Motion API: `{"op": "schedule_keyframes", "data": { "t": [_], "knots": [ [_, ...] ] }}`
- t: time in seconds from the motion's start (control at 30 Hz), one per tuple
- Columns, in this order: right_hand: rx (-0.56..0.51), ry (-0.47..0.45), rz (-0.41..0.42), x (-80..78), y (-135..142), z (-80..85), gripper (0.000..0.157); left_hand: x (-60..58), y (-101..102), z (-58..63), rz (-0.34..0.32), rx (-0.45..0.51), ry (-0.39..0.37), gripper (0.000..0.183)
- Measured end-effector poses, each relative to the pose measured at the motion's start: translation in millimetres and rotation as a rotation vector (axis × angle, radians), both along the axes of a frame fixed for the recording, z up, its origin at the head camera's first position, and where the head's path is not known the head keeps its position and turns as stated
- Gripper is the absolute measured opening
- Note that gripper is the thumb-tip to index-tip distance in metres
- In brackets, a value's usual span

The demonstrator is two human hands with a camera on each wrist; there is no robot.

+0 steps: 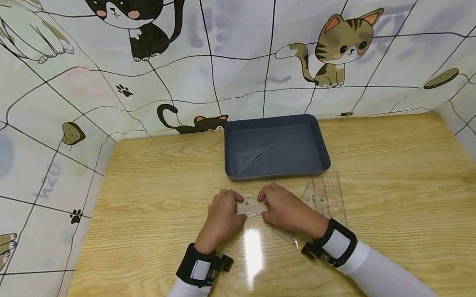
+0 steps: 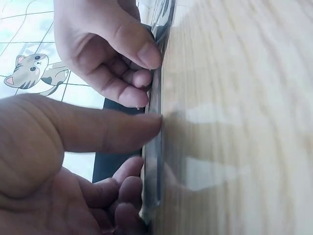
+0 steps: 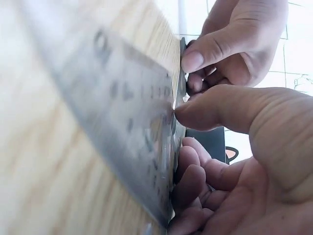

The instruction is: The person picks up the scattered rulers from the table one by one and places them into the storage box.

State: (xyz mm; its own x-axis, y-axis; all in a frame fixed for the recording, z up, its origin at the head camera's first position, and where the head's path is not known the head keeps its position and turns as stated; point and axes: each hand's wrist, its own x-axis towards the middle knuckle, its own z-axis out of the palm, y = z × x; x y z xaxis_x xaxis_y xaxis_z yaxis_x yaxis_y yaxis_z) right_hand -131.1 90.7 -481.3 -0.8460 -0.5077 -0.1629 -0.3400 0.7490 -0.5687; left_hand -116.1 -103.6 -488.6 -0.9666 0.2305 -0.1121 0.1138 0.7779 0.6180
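A small clear protractor (image 1: 252, 206) lies low over the table between two bare hands. The left hand (image 1: 224, 213) pinches its left end, thumb at the near edge and fingers at the far edge. At its right end the right hand (image 1: 285, 206) grips it the same way; in the left wrist view the right thumb (image 2: 149, 55) is at the edge of the clear plastic. Partly under the right hand and wrist lies a clear set square (image 1: 288, 236), its printed marks blurred in the right wrist view. Beside it is a clear ruler (image 1: 335, 191).
Behind the hands a dark grey rectangular tray (image 1: 278, 175) stands against the back wall, with a clear triangular set square (image 1: 256, 159) in it. The wooden table (image 1: 142, 236) is enclosed by cat-printed sheeting (image 1: 239, 75) at the back and sides.
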Motion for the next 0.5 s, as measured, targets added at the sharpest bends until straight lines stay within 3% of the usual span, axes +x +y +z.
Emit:
{"op": "schedule_keyframes", "data": {
  "t": [0.23, 0.5],
  "knots": [
    [-0.026, 0.035, -0.002, -2.5, 0.1, -4.7, 0.04, -0.2, -4.7, -2.4, -0.014, 0.017, 0.02, 0.057],
    [-0.084, 0.034, 0.01, -2.6, -2.9, -5.6, 0.035, -1.7, 0.1, -4.5, -0.021, 0.007, 0.034, 0.054]
  ]
}}
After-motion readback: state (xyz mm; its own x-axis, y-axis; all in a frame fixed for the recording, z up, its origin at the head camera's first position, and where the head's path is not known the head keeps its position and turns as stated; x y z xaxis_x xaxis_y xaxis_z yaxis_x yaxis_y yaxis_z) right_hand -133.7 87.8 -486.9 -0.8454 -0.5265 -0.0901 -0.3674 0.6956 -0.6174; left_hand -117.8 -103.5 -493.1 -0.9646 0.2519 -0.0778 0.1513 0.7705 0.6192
